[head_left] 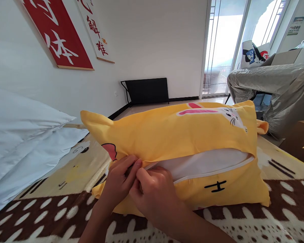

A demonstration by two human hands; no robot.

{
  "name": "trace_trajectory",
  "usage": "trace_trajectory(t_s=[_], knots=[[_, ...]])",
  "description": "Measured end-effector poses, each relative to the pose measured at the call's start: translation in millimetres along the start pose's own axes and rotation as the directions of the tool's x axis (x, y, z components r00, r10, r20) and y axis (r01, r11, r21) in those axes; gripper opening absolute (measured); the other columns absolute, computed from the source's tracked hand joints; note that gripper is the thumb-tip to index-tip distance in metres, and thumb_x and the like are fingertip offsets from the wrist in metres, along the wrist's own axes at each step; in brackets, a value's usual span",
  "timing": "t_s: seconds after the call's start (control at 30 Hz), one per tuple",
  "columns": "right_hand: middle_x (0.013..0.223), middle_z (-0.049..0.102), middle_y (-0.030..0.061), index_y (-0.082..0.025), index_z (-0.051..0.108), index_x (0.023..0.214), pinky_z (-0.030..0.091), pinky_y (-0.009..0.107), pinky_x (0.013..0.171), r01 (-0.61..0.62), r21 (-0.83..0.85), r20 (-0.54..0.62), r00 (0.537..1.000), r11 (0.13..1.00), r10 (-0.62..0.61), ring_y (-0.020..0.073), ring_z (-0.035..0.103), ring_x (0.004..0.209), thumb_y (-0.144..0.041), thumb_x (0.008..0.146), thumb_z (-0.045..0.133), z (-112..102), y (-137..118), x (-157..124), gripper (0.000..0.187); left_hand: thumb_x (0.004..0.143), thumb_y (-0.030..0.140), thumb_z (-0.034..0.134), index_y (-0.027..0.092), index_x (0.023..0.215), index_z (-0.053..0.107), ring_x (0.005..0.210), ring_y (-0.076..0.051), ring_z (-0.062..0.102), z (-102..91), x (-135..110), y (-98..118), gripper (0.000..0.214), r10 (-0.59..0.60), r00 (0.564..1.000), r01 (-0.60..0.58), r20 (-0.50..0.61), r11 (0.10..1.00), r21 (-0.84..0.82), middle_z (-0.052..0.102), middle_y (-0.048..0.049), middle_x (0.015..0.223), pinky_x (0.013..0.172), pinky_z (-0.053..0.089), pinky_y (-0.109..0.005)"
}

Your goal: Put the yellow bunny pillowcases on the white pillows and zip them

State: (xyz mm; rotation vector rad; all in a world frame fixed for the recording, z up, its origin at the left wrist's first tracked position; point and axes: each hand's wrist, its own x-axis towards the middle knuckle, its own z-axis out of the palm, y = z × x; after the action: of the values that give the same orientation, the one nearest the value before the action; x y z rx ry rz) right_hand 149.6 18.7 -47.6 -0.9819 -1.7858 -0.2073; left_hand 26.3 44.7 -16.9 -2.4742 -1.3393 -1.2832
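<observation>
A yellow pillowcase (152,135) with rabbit prints lies in front of me, its long side slit gaping with a white zipper edge (212,172). White pillow fabric (207,162) shows inside the gap. At the left end of the slit, my left hand (121,179) is closed, pinching the upper edge of the case between thumb and fingers. Right beside it, my right hand (155,189) is curled shut against the slit's edge, gripping the case there. Whether a zipper pull is between its fingers is hidden.
The pillow rests on a brown, cream and white patterned blanket (263,192). White cloth (27,135) hangs at left. A black panel (149,91) leans on the back wall. At right are a silver-covered table (268,77), with bags and a box on it, and a brown carton (299,141).
</observation>
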Motion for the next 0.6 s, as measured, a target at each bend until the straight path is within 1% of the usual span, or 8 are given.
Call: trace_trajectory(t_s=[0.27, 0.47, 0.6], knots=[[0.05, 0.051, -0.0045, -0.021, 0.04, 0.06, 0.032, 0.027, 0.052, 0.006, -0.019, 0.031, 1.0, 1.0, -0.005, 0.0116, 0.05, 0.048, -0.012, 0.073, 0.047, -0.2, 0.1, 0.4, 0.017, 0.088, 0.026, 0.041, 0.019, 0.058, 0.032, 0.049, -0.009, 0.034, 0.3, 0.4, 3.8, 0.033, -0.045, 0.999, 0.045, 0.009, 0.999, -0.006, 0.038, 0.0041, 0.052, 0.05, 0.031, -0.022], [0.051, 0.053, -0.0033, -0.021, 0.04, 0.061, 0.032, 0.026, 0.052, 0.001, -0.026, 0.056, 0.998, 1.0, 0.0, 0.0122, 0.051, 0.049, -0.014, 0.073, 0.047, -0.3, -0.4, 0.0, 0.016, 0.089, 0.023, 0.042, 0.019, 0.059, 0.032, 0.049, -0.009, 0.034, 0.7, -1.0, 0.1, 0.031, -0.008, 1.0, 0.008, 0.009, 1.0, -0.004, 0.036, 0.0046, 0.052, 0.05, 0.031, -0.021], [0.051, 0.052, -0.0038, -0.021, 0.038, 0.061, 0.031, 0.026, 0.054, -0.001, -0.019, 0.056, 0.998, 1.0, 0.002, 0.0116, 0.05, 0.049, -0.015, 0.075, 0.046, 0.9, 0.0, -1.5, 0.017, 0.089, 0.022, 0.042, 0.019, 0.06, 0.033, 0.049, -0.008, 0.034, 1.1, -2.8, -0.7, 0.03, 0.002, 1.0, -0.002, 0.007, 1.0, -0.01, 0.035, 0.005, 0.052, 0.05, 0.031, -0.021]])
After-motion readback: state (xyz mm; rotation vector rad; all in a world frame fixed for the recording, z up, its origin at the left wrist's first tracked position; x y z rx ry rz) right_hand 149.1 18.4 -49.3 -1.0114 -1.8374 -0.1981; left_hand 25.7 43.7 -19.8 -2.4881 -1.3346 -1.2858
